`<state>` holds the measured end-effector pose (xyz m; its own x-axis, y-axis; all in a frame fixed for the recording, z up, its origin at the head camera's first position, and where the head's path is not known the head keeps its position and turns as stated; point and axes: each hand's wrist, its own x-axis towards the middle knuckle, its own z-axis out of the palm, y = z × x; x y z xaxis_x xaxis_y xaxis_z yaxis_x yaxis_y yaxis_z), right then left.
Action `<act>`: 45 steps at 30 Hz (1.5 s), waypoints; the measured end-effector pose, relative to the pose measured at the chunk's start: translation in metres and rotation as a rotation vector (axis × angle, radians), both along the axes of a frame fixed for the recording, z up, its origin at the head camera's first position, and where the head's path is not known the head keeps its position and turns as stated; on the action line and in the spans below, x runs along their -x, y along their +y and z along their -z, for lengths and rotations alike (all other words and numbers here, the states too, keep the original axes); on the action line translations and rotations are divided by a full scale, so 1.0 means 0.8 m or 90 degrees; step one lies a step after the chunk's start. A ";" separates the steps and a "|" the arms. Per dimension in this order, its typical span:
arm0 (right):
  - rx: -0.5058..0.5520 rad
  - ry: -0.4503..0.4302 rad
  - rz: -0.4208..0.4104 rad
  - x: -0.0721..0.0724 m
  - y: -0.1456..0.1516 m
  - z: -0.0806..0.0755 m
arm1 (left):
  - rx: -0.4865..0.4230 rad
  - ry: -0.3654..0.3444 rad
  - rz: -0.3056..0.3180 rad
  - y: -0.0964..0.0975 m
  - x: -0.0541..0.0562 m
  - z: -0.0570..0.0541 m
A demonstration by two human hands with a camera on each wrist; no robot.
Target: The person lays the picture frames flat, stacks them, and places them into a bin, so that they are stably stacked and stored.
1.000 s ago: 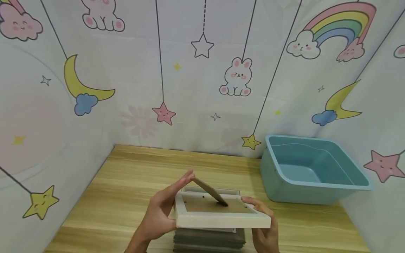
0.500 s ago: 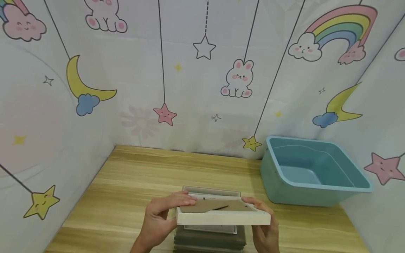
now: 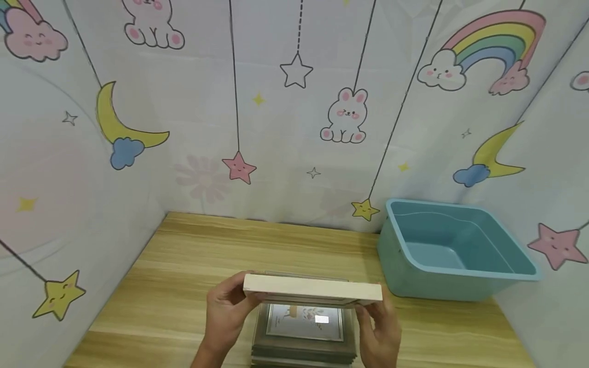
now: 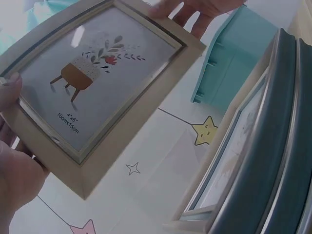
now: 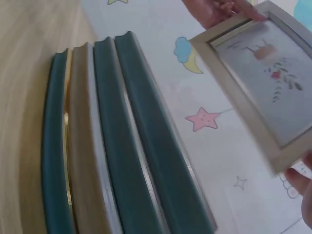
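A cream picture frame is raised above a stack of picture frames, its long edge towards the head camera. My left hand grips one end, and my right hand holds the other between thumb and fingers. In the left wrist view the glazed front shows a printed insert with a plant in an orange pot on legs and size lettering. The top frame of the stack bears a similar print under shiny glazing. From the head, the raised frame's back and stand are hidden.
A blue-green plastic tub stands at the right rear of the wood-grain table. Behind and beside the table hangs a white sheet printed with stars, moons and rabbits. Dark green and tan frame edges show in the stack.
My left hand's fingers came down, folding the brown back stand flat against the frame. Both hands then tilted the frame, so its back no longer shows and its edge faces the head camera.
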<state>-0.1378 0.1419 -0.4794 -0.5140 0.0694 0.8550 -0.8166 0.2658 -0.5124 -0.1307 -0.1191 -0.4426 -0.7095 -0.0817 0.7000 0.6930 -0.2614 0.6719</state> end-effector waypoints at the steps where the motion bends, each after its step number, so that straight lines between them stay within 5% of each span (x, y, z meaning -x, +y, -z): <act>1: 0.009 0.010 -0.002 0.000 -0.002 0.001 | -0.008 -0.030 -0.015 0.000 -0.002 -0.001; 6: 0.009 0.086 -0.040 0.012 -0.005 0.004 | -0.013 -0.117 -0.081 0.005 -0.004 -0.011; 10: -0.029 0.060 -0.059 0.012 0.000 -0.002 | -0.002 -0.191 -0.148 0.012 -0.003 -0.017; 17: -0.133 -0.160 -0.047 -0.005 0.012 -0.027 | 0.011 -0.321 -0.207 0.023 0.004 -0.023; 25: -0.129 -0.341 -0.071 -0.012 0.021 -0.035 | -0.009 -0.323 -0.207 0.025 0.008 -0.014; 29: -0.086 -0.438 -0.080 -0.015 0.025 -0.035 | -0.024 -0.342 -0.163 0.021 0.007 -0.009; 35: -0.054 -0.535 -0.097 -0.015 0.032 -0.035 | 0.004 -0.404 -0.033 0.007 0.003 -0.001; 40: -0.063 -0.587 -0.125 -0.014 0.043 -0.034 | 0.127 -0.433 0.074 -0.016 0.001 0.001; 45: -0.091 -0.594 -0.177 -0.012 0.055 -0.029 | 0.249 -0.413 0.155 -0.038 0.005 0.003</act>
<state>-0.1282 0.1855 -0.4566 -0.9695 -0.2286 0.0879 -0.1428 0.2360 -0.9612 -0.1346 -0.1492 -0.4451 -0.9519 0.2941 0.0860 0.0851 -0.0160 0.9962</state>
